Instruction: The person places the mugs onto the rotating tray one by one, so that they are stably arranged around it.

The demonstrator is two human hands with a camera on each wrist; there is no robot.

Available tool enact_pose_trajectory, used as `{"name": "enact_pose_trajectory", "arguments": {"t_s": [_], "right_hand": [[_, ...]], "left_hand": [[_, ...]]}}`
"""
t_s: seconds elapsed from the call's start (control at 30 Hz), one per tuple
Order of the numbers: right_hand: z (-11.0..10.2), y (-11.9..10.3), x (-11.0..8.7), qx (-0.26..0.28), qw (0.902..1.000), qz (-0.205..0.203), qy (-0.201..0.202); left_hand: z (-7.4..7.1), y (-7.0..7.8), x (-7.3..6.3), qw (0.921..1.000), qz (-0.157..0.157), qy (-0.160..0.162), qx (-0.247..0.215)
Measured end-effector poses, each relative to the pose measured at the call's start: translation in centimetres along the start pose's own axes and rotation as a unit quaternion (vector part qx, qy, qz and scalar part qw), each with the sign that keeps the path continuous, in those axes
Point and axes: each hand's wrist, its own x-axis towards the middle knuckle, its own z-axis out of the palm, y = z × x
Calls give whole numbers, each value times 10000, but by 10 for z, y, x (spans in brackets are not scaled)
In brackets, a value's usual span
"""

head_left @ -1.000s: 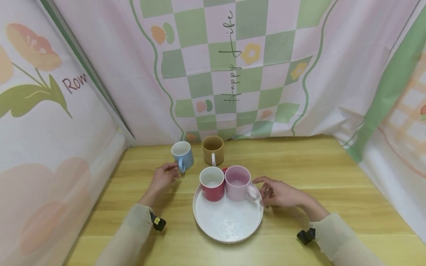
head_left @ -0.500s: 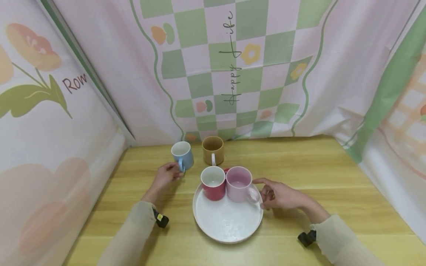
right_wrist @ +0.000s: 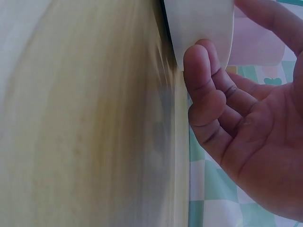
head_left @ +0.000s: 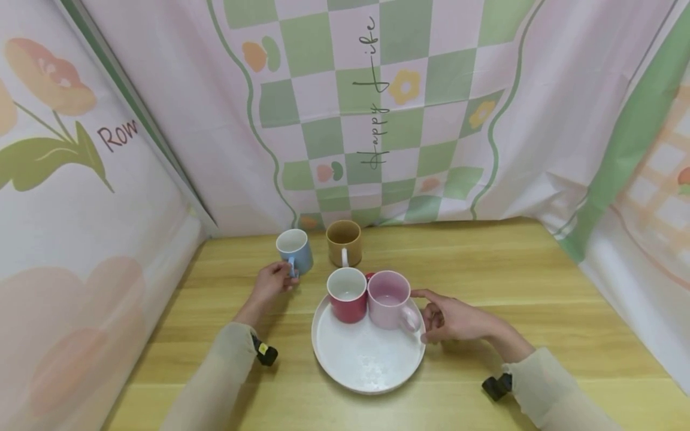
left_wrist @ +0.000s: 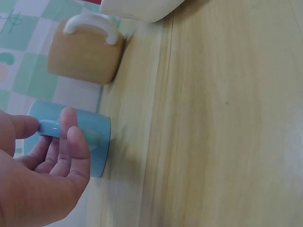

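Note:
In the head view my left hand (head_left: 274, 280) is at the handle of a light blue mug (head_left: 302, 254) that stands upright at the back left. The left wrist view shows thumb and fingers pinching that handle (left_wrist: 49, 127). My right hand (head_left: 453, 317) is by the right rim of a round white plate (head_left: 366, 365), its index finger reaching toward a pink mug (head_left: 385, 308). In the right wrist view its other fingers (right_wrist: 198, 66) bend loosely at the plate's edge, nothing in their grasp. The pink mug and a red mug (head_left: 347, 310) with white inside stand side by side on the plate.
Behind the plate stands a brown mug (head_left: 350, 239) with a white handle, close to the checkered cloth (head_left: 356, 120) at the back. Printed cloths also hang along both sides of the wooden table (head_left: 501, 269).
My left hand has shifted a little right, its fingers now farther round the blue mug's handle. The red and pink mugs sit slightly farther right on the plate. My right hand stays about the same.

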Motion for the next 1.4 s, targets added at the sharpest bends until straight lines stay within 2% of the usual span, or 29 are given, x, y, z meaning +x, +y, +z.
{"name": "enact_pose_trajectory", "arguments": {"t_s": [0.2, 0.4, 0.77, 1.0, 1.4], "right_hand": [[0, 0, 0, -58, 10000, 30, -36], [0, 1, 0, -73, 10000, 38, -53], [0, 0, 0, -182, 9998, 52, -44], [-1, -1, 0, -229, 9997, 86, -17], [0, 0, -1, -185, 9998, 110, -31]], "left_hand": [[4, -1, 3, 9998, -67, 146, -154], [5, 0, 2, 9994, -61, 139, -324], [6, 0, 3, 9993, -67, 299, -200], [4, 0, 3, 9994, 69, 249, -220], [2, -6, 4, 9990, -41, 211, -383]]}}
